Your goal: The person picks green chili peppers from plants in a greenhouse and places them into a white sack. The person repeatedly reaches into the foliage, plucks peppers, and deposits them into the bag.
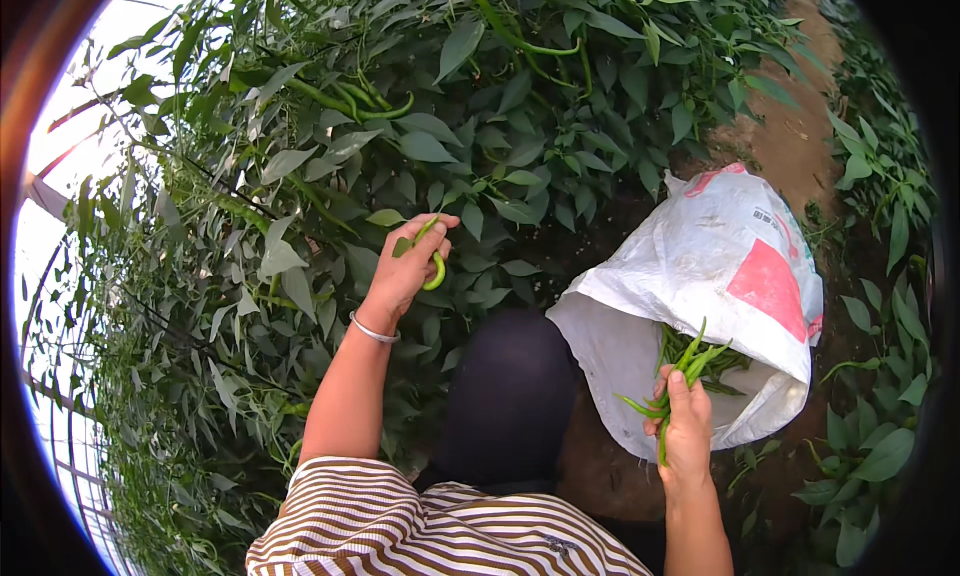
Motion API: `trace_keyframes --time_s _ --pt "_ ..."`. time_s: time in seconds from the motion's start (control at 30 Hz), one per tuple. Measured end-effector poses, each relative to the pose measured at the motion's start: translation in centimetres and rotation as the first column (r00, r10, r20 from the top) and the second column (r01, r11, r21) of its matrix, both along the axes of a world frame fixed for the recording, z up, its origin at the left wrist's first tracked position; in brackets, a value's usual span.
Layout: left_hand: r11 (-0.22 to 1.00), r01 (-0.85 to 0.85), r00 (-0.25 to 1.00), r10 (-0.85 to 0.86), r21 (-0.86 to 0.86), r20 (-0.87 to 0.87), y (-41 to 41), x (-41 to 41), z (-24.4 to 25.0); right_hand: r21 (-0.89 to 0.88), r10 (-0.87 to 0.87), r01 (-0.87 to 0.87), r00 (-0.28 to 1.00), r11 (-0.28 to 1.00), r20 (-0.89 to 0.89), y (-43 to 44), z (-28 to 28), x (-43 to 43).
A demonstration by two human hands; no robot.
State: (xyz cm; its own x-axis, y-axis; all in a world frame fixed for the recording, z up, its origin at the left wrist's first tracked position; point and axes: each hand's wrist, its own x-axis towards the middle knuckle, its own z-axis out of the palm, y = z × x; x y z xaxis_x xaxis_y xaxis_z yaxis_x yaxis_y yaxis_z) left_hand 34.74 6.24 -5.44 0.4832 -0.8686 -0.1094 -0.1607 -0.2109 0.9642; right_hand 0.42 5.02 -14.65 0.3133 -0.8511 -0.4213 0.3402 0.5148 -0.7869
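Observation:
My left hand (411, 264) is closed around a curved green chili pepper (435, 274), close to the leaves of the pepper plants (480, 148). A bracelet circles that wrist. At the mouth of a white woven sack (645, 276), my right hand (686, 418) grips a bunch of several green chili peppers (694, 362), some pointing up and others poking out below the fingers. The sack lies on its side with its opening toward me. Inside it, partly hidden by the right hand and the rim, is a heap of green peppers (724, 377).
Long green peppers (382, 113) hang among the leaves above my left hand. A bare soil path (795, 140) runs beyond the sack, with more pepper plants (885, 441) along the right. My knee (510, 388) is between the plants and the sack. A greenhouse frame (64, 441) shows at left.

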Motion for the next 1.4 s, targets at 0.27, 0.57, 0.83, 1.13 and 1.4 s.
trace_keyframes --time_s 0.27,0.57,0.83,1.13,1.4 --pt "0.989 0.137 0.981 -0.143 0.058 0.128 -2.8 -5.9 0.1 0.257 0.314 -0.300 0.949 0.919 -0.017 1.2 -2.6 0.8" --pt "0.407 0.892 0.371 -0.908 0.199 0.194 -4.6 -17.0 -2.9 0.383 -0.297 0.261 0.954 0.886 0.036 -3.2 -6.7 -1.4" --pt "0.585 0.766 0.550 -0.811 0.268 0.198 -7.4 -22.2 -10.0 0.343 -0.073 -0.125 0.856 0.931 0.512 -1.8 -3.5 -0.8" --pt "0.761 0.648 0.634 -0.554 0.020 0.539 -7.4 -22.2 -9.7 0.275 -0.140 0.056 0.945 0.960 0.296 -2.2 -4.2 -1.5" --pt "0.869 0.353 0.877 -0.178 -0.347 0.447 -7.2 -17.8 -3.3 0.376 -0.366 0.342 0.931 0.861 -0.008 -2.3 -9.6 -2.5"
